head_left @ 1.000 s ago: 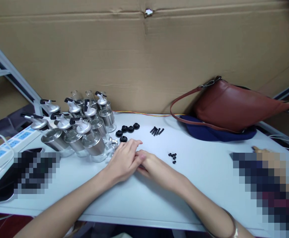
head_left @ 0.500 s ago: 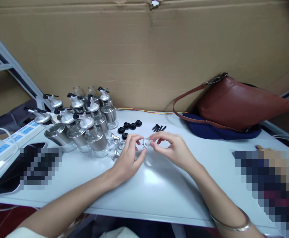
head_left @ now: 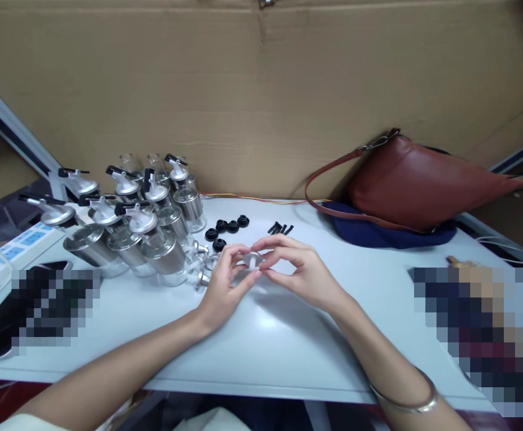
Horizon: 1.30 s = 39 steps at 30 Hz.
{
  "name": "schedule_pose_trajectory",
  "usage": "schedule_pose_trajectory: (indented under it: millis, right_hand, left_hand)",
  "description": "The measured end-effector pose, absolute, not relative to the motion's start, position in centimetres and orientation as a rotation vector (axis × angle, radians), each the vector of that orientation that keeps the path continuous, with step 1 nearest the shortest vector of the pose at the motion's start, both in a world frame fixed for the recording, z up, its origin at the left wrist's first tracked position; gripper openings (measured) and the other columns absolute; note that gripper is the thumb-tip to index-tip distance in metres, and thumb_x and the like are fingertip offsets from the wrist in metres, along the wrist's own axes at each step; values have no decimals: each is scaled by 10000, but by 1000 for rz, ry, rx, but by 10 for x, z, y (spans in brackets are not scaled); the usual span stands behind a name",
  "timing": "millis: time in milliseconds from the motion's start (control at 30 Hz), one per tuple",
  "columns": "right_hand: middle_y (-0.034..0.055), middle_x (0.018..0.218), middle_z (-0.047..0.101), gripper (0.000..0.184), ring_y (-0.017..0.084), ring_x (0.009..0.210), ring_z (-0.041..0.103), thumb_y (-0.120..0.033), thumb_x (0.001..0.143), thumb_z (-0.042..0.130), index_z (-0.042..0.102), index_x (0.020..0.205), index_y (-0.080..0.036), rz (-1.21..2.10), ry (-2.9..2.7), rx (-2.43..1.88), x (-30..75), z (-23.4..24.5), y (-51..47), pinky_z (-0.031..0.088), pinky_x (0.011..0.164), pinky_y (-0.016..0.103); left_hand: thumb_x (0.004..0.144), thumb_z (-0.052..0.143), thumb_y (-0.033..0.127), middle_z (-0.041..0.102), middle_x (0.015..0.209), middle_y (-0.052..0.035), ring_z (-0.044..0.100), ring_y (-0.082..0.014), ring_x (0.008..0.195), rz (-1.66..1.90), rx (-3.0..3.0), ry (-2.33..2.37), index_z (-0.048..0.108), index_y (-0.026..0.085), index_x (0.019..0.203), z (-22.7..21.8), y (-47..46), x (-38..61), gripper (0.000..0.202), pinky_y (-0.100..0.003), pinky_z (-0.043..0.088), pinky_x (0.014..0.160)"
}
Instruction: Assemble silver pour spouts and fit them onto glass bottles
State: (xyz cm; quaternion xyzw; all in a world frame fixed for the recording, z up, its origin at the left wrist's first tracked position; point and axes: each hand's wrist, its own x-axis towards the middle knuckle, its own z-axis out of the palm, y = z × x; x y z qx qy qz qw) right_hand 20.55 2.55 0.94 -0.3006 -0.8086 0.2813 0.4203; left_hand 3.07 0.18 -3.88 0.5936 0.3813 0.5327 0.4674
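Note:
Both my hands meet over the middle of the white table and pinch one small silver cap between their fingertips. My left hand grips it from the left, my right hand from the right, both closed on it. Just left of my left hand lie loose silver caps. Behind them stand several glass bottles with silver and black dispenser tops. Black round rubber parts and small black sticks lie beyond my hands.
A brown leather bag rests on a dark blue cloth at the back right. A cardboard wall closes the back. A power strip and a phone lie at the left. A blurred patch covers the right edge.
My hands rose from lying together flat on the table and took up a silver cap between them. The view shifted slightly.

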Motion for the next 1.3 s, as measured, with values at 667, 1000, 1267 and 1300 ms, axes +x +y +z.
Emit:
schedule_pose_trajectory:
  millis: [667,1000,1267,1300]
  right_hand:
    - [52,818,718,179,178,752,655,-335,797,633,684,855,-173,1144,-1752,-1028,212,15,30,493,695,306]
    - [58,834,728,228,197,770,645,-370,804,581,703,813,-178,1021,-1970,-1241,236,22,37,475,703,301]
    - [47,749,707,170,202,715,623,-318,720,592,711,712,-197,907,-2195,-1650,287,14,52,465,678,301]
    - [49,758,704,160,205,726,625,-313,713,598,712,711,-201,918,-2201,-1653,290,13,52,468,685,305]
  left_hand:
    - [814,678,169,496,1108,-39,558,-160,1061,1372,1934,810,563,279,1121,-40,-1,27,346,-333,519,940]
    - [842,646,179,624,1074,-51,612,-157,1022,1162,2047,845,614,239,1094,-33,1,25,261,-252,528,835]
    - [841,642,179,647,1046,-64,627,-174,998,1155,2072,884,641,223,1071,-32,1,25,234,-294,522,856]
    - [841,641,177,648,1046,-66,627,-173,996,1160,2076,876,640,222,1070,-31,0,25,233,-297,521,861]
